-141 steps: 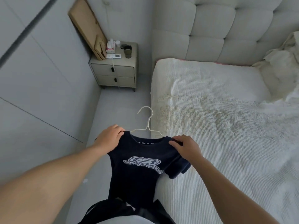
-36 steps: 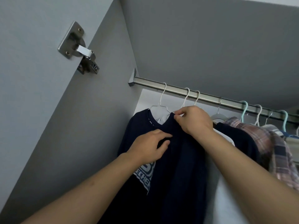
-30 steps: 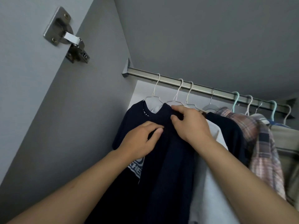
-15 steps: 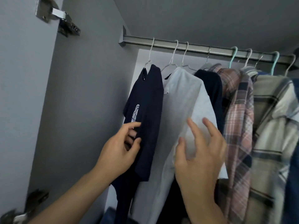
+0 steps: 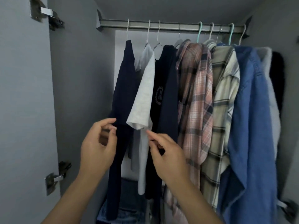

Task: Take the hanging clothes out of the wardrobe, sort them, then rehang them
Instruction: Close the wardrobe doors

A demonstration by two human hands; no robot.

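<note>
An open wardrobe fills the view, its metal rail running across the top. From the rail hang, left to right, a navy T-shirt, a grey T-shirt, a dark printed top, a pink plaid shirt, a cream plaid shirt and a blue denim jacket. The left hand hovers at the navy T-shirt's sleeve hem, fingers loosely curled, holding nothing. The right hand sits just below the grey sleeve, fingers loosely bent, empty. Door hinges show at left.
</note>
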